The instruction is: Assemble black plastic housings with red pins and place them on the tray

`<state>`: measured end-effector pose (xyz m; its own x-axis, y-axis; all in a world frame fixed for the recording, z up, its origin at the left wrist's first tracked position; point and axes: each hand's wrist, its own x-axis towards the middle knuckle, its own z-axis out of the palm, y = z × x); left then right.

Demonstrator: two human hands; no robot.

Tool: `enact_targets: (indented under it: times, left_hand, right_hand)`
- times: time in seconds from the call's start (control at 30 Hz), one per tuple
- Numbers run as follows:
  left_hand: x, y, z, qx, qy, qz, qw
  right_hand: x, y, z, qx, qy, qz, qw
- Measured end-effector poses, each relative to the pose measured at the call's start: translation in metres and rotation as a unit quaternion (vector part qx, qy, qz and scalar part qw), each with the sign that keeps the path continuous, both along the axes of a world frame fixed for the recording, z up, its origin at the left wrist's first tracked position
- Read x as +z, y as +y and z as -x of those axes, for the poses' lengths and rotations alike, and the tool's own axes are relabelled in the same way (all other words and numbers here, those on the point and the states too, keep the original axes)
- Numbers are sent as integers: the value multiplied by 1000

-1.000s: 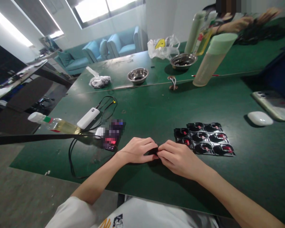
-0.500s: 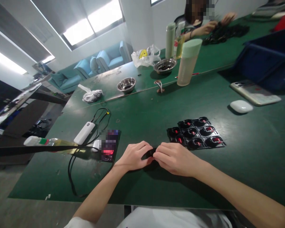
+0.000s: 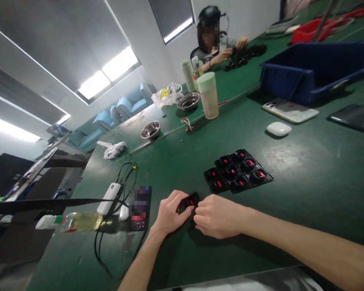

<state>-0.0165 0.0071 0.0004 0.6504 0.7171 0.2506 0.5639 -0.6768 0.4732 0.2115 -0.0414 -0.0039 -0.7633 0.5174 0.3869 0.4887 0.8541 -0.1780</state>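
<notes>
My left hand (image 3: 173,213) grips a small black square plastic part (image 3: 191,201) with a red piece in its middle, thumb along the near side and fingers at the back. Curled into a near fist, my right hand (image 3: 216,216) is against the part's right edge; its fingertips are hidden, so what they pinch cannot be made out. Beyond my right hand, several matching black parts with red centres (image 3: 239,169) lie side by side in a block on the green table (image 3: 170,169).
On the left are a phone (image 3: 141,208), a white power bank (image 3: 108,199) with cables and a lying bottle (image 3: 81,222). A blue bin (image 3: 286,76), phone (image 3: 291,111) and white case (image 3: 279,129) stand right. Farther back are a cup (image 3: 208,97), metal bowls (image 3: 151,130) and a person (image 3: 210,40).
The held part has tilted up so its red centre shows. My right hand's fingers have curled in closer. The camera view has swung to the right.
</notes>
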Motion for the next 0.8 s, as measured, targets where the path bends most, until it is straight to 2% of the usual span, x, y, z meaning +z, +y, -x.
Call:
enact_targets:
  times: [0.13,0.23,0.57,0.8]
  left_hand:
    - [-1,4,-5,64,-10,4,998]
    - [0,13,-10,86,-3,-6,996]
    - [21,57,-42,78,3,-44,996]
    - [19,85,-77,60,29,-45,997]
  right_hand:
    - [1,-2,3,11,-16,18,1000]
    - [1,-3,4,15,-25,33,999]
    - [3,-9,5,6,-42,7,999]
    - [5,-10,6,8,-60,21,998]
